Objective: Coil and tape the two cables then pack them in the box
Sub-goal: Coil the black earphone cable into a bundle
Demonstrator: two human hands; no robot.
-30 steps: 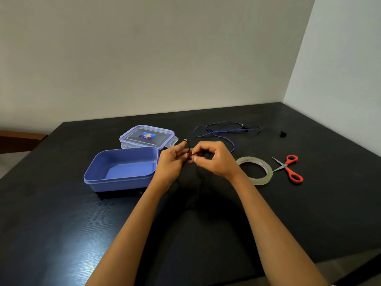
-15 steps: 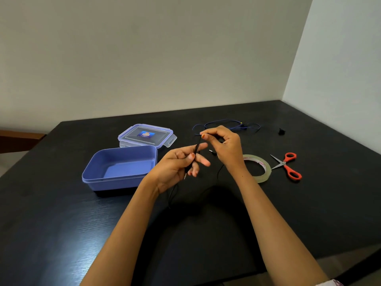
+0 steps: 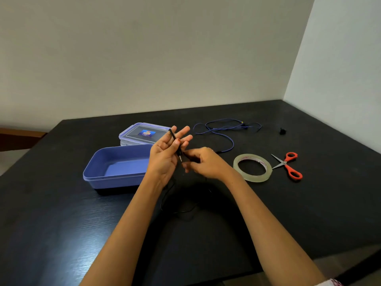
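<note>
My left hand (image 3: 167,153) is raised above the table with its fingers spread, and its thumb pins the plug end of a thin black cable (image 3: 175,144) across the palm. My right hand (image 3: 203,163) pinches the same cable just below the plug. The rest of the black cable trails down onto the dark table (image 3: 61,223) between my forearms. A blue cable (image 3: 223,129) lies loose behind my hands. The open blue box (image 3: 117,168) stands to the left, touching nothing I hold.
The box's clear lid (image 3: 142,134) lies behind the box. A roll of clear tape (image 3: 252,168) and orange-handled scissors (image 3: 288,165) lie to the right. A small black object (image 3: 282,131) sits far right. Walls close off the back and right.
My left hand has turned palm up and risen with its fingers spread. My right hand has dropped from above the left to just below the plug, drawing the black cable round.
</note>
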